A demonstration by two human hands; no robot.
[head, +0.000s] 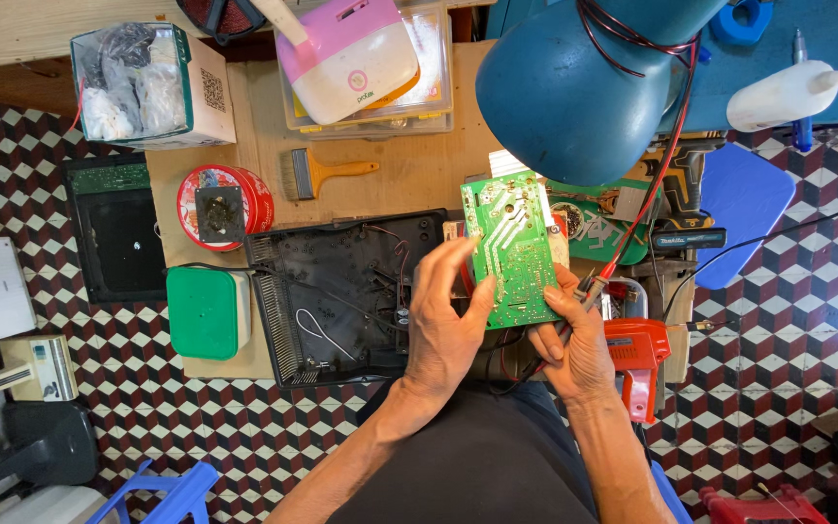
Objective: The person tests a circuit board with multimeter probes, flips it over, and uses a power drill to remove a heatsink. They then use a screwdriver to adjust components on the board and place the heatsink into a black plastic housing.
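Fingers of both my hands are closed on the green board (516,254), which I hold up just above the open black casing (341,291) on the tabletop (419,175). My left hand (443,325) pinches the board's left edge, thumb on the soldered face and the other fingers curled behind. My right hand (574,340) grips the lower right corner and, as far as I can see, also has the red probe (623,257) tucked between its fingers.

I judge the board light and stiff, a thin flat plate that will not bend much but could crack if twisted. Its face bristles with solder points, so it is rough rather than slippery, and sharp to press on. The safest hold is by the bare edges and corners, as I have it now, keeping skin off the tracks and off whatever parts sit on the hidden underside.

Wires run from the casing toward the board, so it may be tethered. The blue lamp (574,87) hangs right over the board's top end, and the red soldering gun (637,354) lies just right of my right hand.
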